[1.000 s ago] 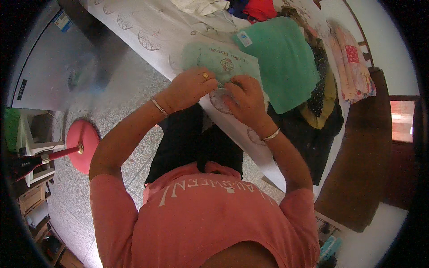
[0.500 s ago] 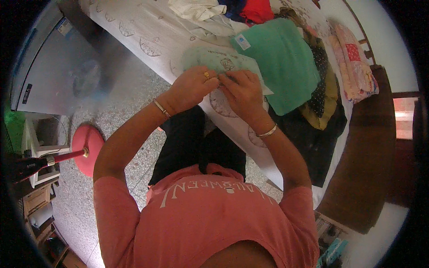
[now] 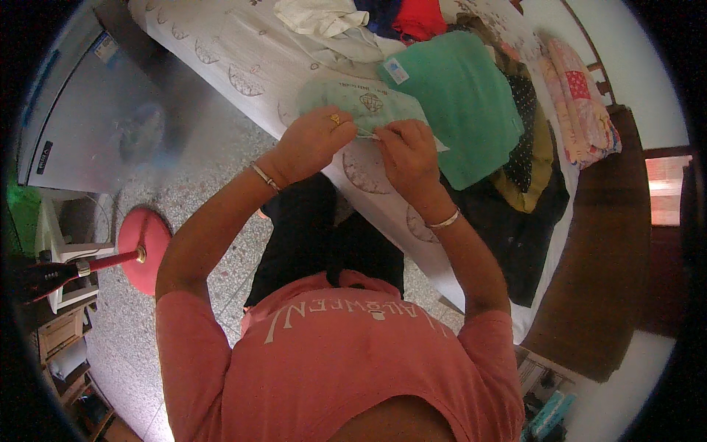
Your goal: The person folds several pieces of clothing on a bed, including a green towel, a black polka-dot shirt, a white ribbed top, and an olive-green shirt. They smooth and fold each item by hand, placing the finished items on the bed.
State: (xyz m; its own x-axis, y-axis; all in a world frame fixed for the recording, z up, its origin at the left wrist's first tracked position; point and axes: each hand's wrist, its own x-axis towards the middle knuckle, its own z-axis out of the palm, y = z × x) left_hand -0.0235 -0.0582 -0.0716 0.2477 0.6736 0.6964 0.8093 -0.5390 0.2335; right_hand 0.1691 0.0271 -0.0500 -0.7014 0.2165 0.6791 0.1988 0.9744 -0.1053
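Observation:
A pale green, see-through bag point(image 3: 368, 101) with a dark printed design lies on the near side of the bed, just beyond my fingers. My left hand point(image 3: 313, 144) is closed in a pinch at the bag's near edge. Across a small gap, my right hand point(image 3: 410, 158) pinches the same edge, its knuckles up. A thin whitish strand, perhaps a cord or the bag's rim, runs between the two pinches. The fingertips partly hide that edge. A folded green cloth point(image 3: 460, 107) with a white label lies beside the bag, partly under its right end.
The bed point(image 3: 221, 55) has a white patterned sheet. White, red and dark blue clothes lie at its far side; dark and olive garments point(image 3: 526, 243) lie under the green cloth. A folded pink quilt point(image 3: 578, 103) rests by the wooden bed end point(image 3: 589, 272). A red round-based stand point(image 3: 143, 250) is on the floor, left.
My hands have drawn slightly apart, the right one moving a little right and down. A thin whitish strand now shows between them. The bag stays in about the same place.

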